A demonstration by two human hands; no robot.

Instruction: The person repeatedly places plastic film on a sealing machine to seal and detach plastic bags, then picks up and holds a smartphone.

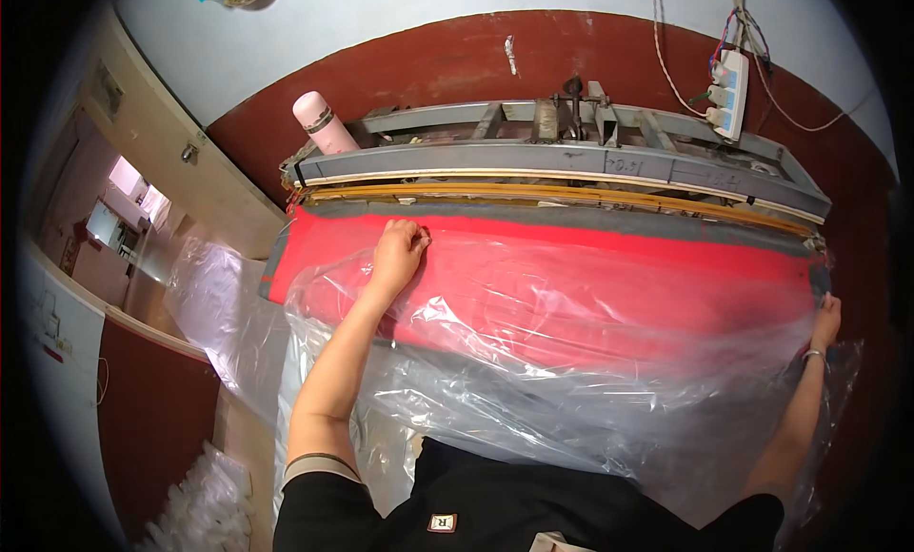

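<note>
**Q:** Which step was in hand?
**A:** In my judgement, the straightening of a clear plastic film (571, 333) over a red sheet (533, 242), across the middle of the frame.

**Q:** State of the fingers?
**A:** The left hand (400, 252), left of centre, had its fingers drawn together, apparently pinching the film's upper edge. The right hand (826, 319) was curled at the film's right edge; whether it gripped, I could not tell.

**Q:** And the next move?
**A:** It appeared to call for even tension from both hands, since creases ran through the film.

**Q:** Edges and room?
**A:** A strip of bare red lay between the film and the yellow bars (533, 192). Above these, a grey metal frame (533, 160) limited upward reach, with a pink bottle (331, 135) at its left end. Loose film hung toward the black shirt (533, 500), lower centre, leaving little room there.
</note>
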